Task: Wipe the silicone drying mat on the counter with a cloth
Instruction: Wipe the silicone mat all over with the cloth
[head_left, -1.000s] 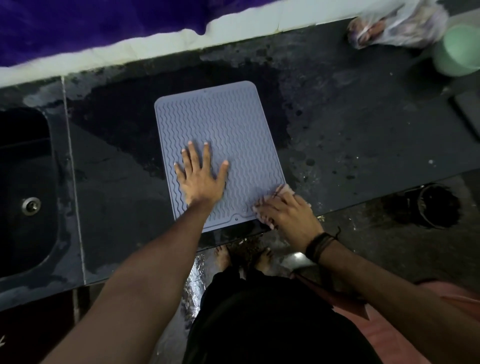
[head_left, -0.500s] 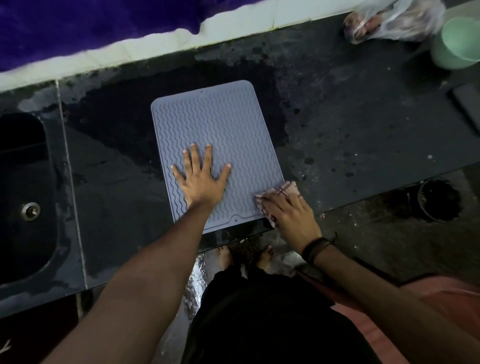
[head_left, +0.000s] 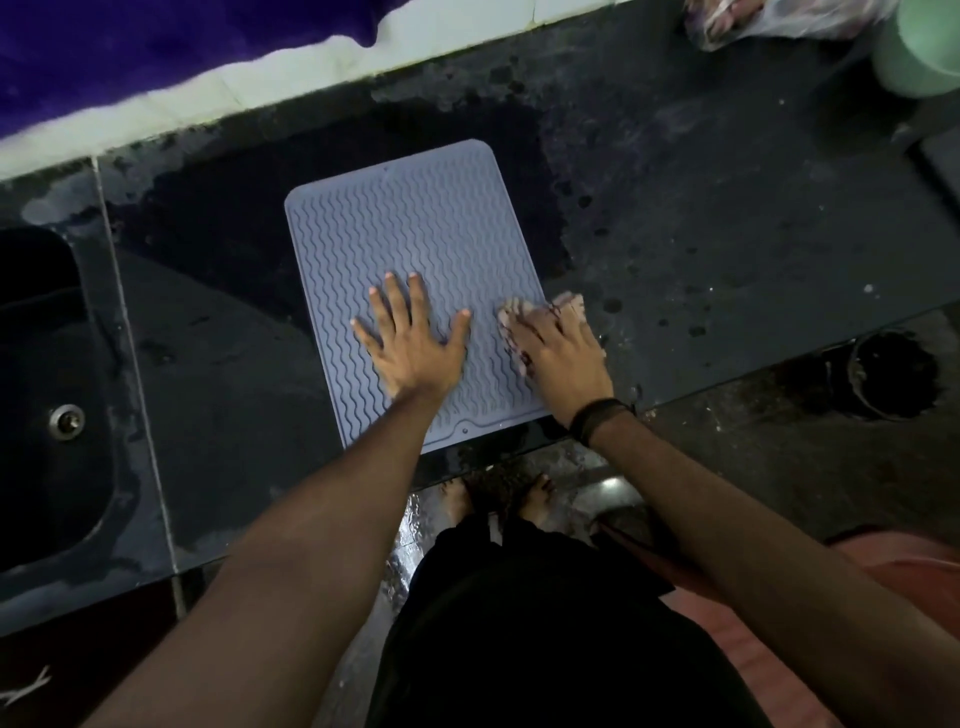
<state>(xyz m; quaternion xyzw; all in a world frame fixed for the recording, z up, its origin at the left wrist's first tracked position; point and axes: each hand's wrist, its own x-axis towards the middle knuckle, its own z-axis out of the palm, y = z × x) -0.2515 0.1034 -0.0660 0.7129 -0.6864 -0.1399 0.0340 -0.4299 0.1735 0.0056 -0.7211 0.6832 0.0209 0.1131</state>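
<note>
A grey-blue silicone drying mat (head_left: 410, 234) with wavy ridges lies flat on the dark counter (head_left: 727, 234). My left hand (head_left: 415, 345) presses flat on the mat's near half, fingers spread, holding nothing. My right hand (head_left: 563, 358) rests on a crumpled pale pinkish cloth (head_left: 569, 303) at the mat's right edge, about halfway up its near half. The cloth lies partly on the mat and partly on the counter; most of it is hidden under my fingers.
A dark sink (head_left: 47, 395) with a metal drain (head_left: 66, 421) is set into the counter at left. A plastic bag (head_left: 779, 18) and a green bowl (head_left: 919, 49) sit at the far right. A wet patch surrounds the mat. The counter's front edge runs just below the mat.
My right hand has slid the cloth away from me along the mat's right edge, from the near right corner. My left hand stays pressed on the mat.
</note>
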